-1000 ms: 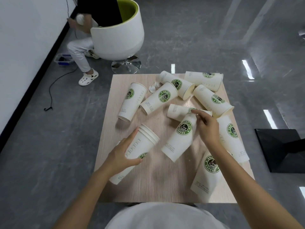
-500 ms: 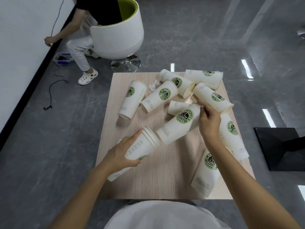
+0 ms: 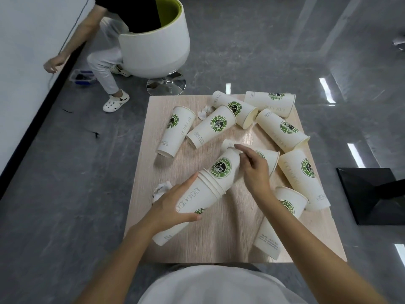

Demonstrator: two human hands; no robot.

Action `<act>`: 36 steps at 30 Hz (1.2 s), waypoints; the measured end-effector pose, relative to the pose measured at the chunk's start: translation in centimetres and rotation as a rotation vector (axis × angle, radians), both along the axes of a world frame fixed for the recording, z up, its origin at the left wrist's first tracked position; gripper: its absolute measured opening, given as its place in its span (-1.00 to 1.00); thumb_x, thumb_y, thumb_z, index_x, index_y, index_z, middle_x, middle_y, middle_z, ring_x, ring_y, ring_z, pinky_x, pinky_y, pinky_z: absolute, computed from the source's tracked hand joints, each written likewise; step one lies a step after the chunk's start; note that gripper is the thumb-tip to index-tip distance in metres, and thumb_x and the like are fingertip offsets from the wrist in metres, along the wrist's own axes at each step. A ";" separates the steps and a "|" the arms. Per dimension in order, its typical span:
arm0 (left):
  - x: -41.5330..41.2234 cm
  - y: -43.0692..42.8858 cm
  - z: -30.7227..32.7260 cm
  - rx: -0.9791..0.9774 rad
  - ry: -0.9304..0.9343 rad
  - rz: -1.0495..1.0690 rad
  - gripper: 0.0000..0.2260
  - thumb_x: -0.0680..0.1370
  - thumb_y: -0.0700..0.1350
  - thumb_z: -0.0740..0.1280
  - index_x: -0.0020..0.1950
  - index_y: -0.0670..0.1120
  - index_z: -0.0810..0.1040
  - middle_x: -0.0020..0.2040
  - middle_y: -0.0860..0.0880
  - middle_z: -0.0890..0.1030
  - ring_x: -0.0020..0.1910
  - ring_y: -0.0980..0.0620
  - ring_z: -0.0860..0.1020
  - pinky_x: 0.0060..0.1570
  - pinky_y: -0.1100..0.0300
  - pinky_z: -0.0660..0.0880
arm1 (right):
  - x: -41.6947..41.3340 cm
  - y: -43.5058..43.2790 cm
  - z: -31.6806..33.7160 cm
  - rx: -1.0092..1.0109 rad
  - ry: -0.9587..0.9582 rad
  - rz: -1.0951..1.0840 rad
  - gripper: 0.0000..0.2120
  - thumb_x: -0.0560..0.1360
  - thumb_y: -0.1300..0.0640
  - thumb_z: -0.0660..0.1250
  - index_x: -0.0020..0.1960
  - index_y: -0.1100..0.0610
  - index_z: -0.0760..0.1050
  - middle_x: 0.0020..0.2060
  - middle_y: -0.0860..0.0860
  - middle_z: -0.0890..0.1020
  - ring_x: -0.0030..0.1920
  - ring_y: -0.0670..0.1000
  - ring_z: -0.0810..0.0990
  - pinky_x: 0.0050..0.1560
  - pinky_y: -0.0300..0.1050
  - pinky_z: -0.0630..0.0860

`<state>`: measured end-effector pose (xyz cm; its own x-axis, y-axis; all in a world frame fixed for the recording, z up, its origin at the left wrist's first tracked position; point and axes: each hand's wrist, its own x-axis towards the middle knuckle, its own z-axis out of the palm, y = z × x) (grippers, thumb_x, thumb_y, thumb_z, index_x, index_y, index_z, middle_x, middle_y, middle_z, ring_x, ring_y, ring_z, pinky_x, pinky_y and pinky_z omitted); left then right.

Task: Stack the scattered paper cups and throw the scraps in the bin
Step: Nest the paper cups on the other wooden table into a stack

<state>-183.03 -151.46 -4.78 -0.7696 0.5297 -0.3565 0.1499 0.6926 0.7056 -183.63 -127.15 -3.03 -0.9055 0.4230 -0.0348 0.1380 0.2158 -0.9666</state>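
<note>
My left hand (image 3: pixel 173 205) grips a tilted stack of nested paper cups (image 3: pixel 190 207) above the wooden table (image 3: pixel 219 238). Bottom-up in the stack's mouth sits another green-logo cup (image 3: pixel 223 167), and my right hand (image 3: pixel 254 170) holds it near its base. Several more cups lie on their sides over the far and right parts of the table, among them one (image 3: pixel 177 132) at the left and one (image 3: pixel 303 174) at the right. One crumpled paper scrap (image 3: pixel 161 189) lies by my left hand. A second scrap (image 3: pixel 203 111) lies among the far cups.
A person sits in a white-and-green tub chair (image 3: pixel 157 40) beyond the table's far left corner, one hand reaching to the wall. A black stand base (image 3: pixel 372 194) is on the grey floor to the right. No bin is in view.
My right hand lifted a lying cup, turned it and pushed its open end into the mouth of the stack in my left hand. The stack tilted up and uncovered the near scrap.
</note>
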 end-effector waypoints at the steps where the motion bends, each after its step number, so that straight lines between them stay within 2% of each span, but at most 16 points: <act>1: 0.0 0.1 0.0 0.006 -0.005 0.002 -0.09 0.33 0.25 0.49 0.49 0.43 -0.04 0.08 0.31 0.39 0.08 0.21 0.40 0.15 -0.07 0.47 | 0.3 -0.5 -0.1 0.006 -0.009 0.028 -0.73 0.58 0.31 0.17 0.18 0.16 0.57 0.10 -0.01 0.61 0.10 -0.13 0.52 0.12 -0.44 0.38; 4: 0.1 0.4 0.0 0.000 -0.005 0.012 -0.11 0.29 0.35 0.40 0.47 0.46 -0.06 0.08 0.29 0.41 0.07 0.15 0.44 0.13 -0.12 0.48 | 1.1 -1.7 -0.4 -0.013 -0.035 0.095 -0.73 0.58 0.30 0.19 0.20 0.17 0.56 0.13 -0.01 0.60 0.14 -0.14 0.51 0.16 -0.45 0.38; 6: 0.1 0.6 0.0 -0.005 -0.008 0.020 -0.12 0.28 0.38 0.37 0.47 0.47 -0.07 0.09 0.25 0.43 0.06 0.15 0.45 0.14 -0.11 0.48 | 1.6 -2.3 -0.7 -0.031 -0.050 0.141 -0.74 0.58 0.29 0.19 0.20 0.16 0.56 0.14 -0.02 0.60 0.18 -0.11 0.53 0.25 -0.29 0.41; 9: 0.0 1.0 -0.1 0.006 -0.020 0.033 -0.13 0.35 0.27 0.45 0.50 0.42 -0.03 0.15 0.18 0.45 0.10 0.16 0.45 0.15 -0.05 0.49 | 1.9 -3.0 -1.1 -0.042 -0.057 0.194 -0.74 0.59 0.26 0.19 0.21 0.12 0.55 0.11 -0.02 0.63 0.17 -0.06 0.56 0.25 -0.11 0.46; 11: 0.0 1.1 -0.1 0.016 -0.026 0.038 -0.13 0.39 0.21 0.47 0.52 0.37 -0.02 0.18 0.15 0.45 0.10 0.17 0.45 0.14 -0.01 0.50 | 2.0 -3.1 -1.0 -0.076 -0.069 0.194 -0.73 0.59 0.23 0.20 0.24 0.09 0.52 0.04 0.11 0.66 0.09 0.04 0.60 0.18 -0.01 0.50; 13: 0.0 1.1 -0.1 0.017 -0.023 0.039 -0.13 0.39 0.20 0.47 0.53 0.35 -0.01 0.17 0.14 0.46 0.09 0.18 0.45 0.14 0.02 0.49 | 2.2 -3.2 -0.8 -0.070 -0.079 0.200 -0.71 0.59 0.21 0.22 0.29 0.09 0.49 0.02 0.24 0.63 0.04 0.12 0.58 0.13 -0.02 0.47; 16: 0.0 1.3 -0.1 0.015 -0.021 0.047 -0.12 0.34 0.28 0.45 0.51 0.38 -0.01 0.15 0.15 0.48 0.06 0.20 0.46 0.11 0.07 0.48 | 2.5 -3.6 -0.7 -0.043 -0.078 0.240 -0.70 0.58 0.18 0.23 0.31 0.10 0.48 0.14 0.07 0.63 0.15 -0.03 0.57 0.24 -0.03 0.44; 19: 0.0 1.6 -0.2 0.013 -0.030 0.059 -0.13 0.33 0.28 0.45 0.49 0.40 -0.01 0.11 0.16 0.51 0.02 0.20 0.48 0.09 0.08 0.50 | 2.7 -4.0 -0.9 -0.039 -0.094 0.210 -0.71 0.57 0.17 0.26 0.28 0.06 0.50 0.07 0.24 0.63 0.09 0.21 0.55 0.18 0.14 0.43; 22: -0.1 1.9 -0.5 0.025 -0.028 0.066 -0.14 0.35 0.25 0.47 0.43 0.50 -0.05 0.04 0.17 0.53 -0.02 0.21 0.51 0.03 0.12 0.53 | 2.7 -4.1 -0.8 -0.116 -0.090 0.165 -0.72 0.56 0.22 0.27 0.25 0.07 0.52 0.10 0.03 0.64 0.14 -0.05 0.58 0.25 -0.08 0.46; 24: 0.0 2.2 -0.5 0.049 -0.040 0.083 -0.15 0.38 0.18 0.50 0.40 0.50 -0.06 0.04 0.17 0.53 -0.02 0.19 0.52 -0.02 0.17 0.54 | 2.5 -4.1 -0.8 -0.144 -0.114 0.177 -0.73 0.56 0.21 0.27 0.25 0.06 0.52 0.07 -0.05 0.64 0.12 -0.02 0.59 0.22 -0.05 0.50; 27: -0.2 2.6 -0.4 0.058 -0.026 0.086 -0.15 0.40 0.09 0.52 0.39 0.45 -0.05 0.06 0.17 0.50 0.00 0.23 0.49 -0.06 0.31 0.47 | 2.5 -4.0 -0.9 -0.153 -0.124 0.196 -0.71 0.57 0.20 0.26 0.27 0.08 0.51 0.09 -0.12 0.61 0.13 -0.17 0.56 0.24 -0.04 0.49; 30: -0.4 2.7 -0.5 0.078 -0.024 0.090 -0.12 0.37 0.12 0.53 0.40 0.48 -0.05 0.14 0.13 0.51 0.04 0.21 0.49 0.01 0.19 0.53 | 2.6 -3.8 -0.6 -0.130 -0.099 0.195 -0.71 0.56 0.22 0.27 0.28 0.12 0.50 0.09 -0.10 0.60 0.07 -0.33 0.53 0.14 -0.31 0.45; 31: -0.4 2.8 -0.5 0.075 -0.015 0.090 -0.12 0.36 0.13 0.53 0.39 0.50 -0.06 0.16 0.13 0.51 0.05 0.22 0.49 0.01 0.22 0.52 | 2.6 -3.7 -0.5 -0.126 -0.086 0.192 -0.71 0.56 0.23 0.27 0.27 0.13 0.50 0.02 -0.09 0.61 -0.02 -0.35 0.54 0.05 -0.39 0.43; 33: -0.4 2.9 -0.6 0.059 0.006 0.090 -0.13 0.38 0.12 0.52 0.41 0.47 -0.05 0.15 0.19 0.48 0.04 0.28 0.46 -0.06 0.38 0.43 | 2.5 -3.1 -0.4 -0.122 -0.070 0.161 -0.73 0.56 0.24 0.27 0.25 0.13 0.51 -0.20 -0.08 0.58 -0.22 -0.24 0.52 -0.08 -0.38 0.43; 34: -0.4 3.0 -0.5 0.038 0.027 0.088 -0.14 0.38 0.12 0.52 0.44 0.42 -0.02 0.10 0.24 0.47 0.02 0.31 0.45 -0.11 0.45 0.38 | 2.4 -2.6 -0.3 -0.104 -0.063 0.132 -0.73 0.56 0.23 0.27 0.24 0.12 0.52 -0.26 -0.08 0.56 -0.23 -0.17 0.52 -0.08 -0.33 0.45; 36: -0.4 3.0 -0.4 0.020 0.006 0.085 -0.18 0.35 0.20 0.52 0.46 0.38 0.10 0.01 0.29 0.44 -0.04 0.29 0.46 -0.13 0.51 0.34 | 2.6 -1.3 -0.4 -0.039 -0.049 0.073 -0.75 0.55 0.24 0.26 0.21 0.08 0.52 -0.23 -0.06 0.61 -0.16 -0.10 0.57 -0.05 -0.30 0.47</act>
<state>-183.46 -148.49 -5.18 -0.8140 0.4696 -0.3419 0.0954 0.6887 0.7188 -181.08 -128.46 -3.43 -0.9305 0.3539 -0.0946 0.1705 0.1897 -0.9669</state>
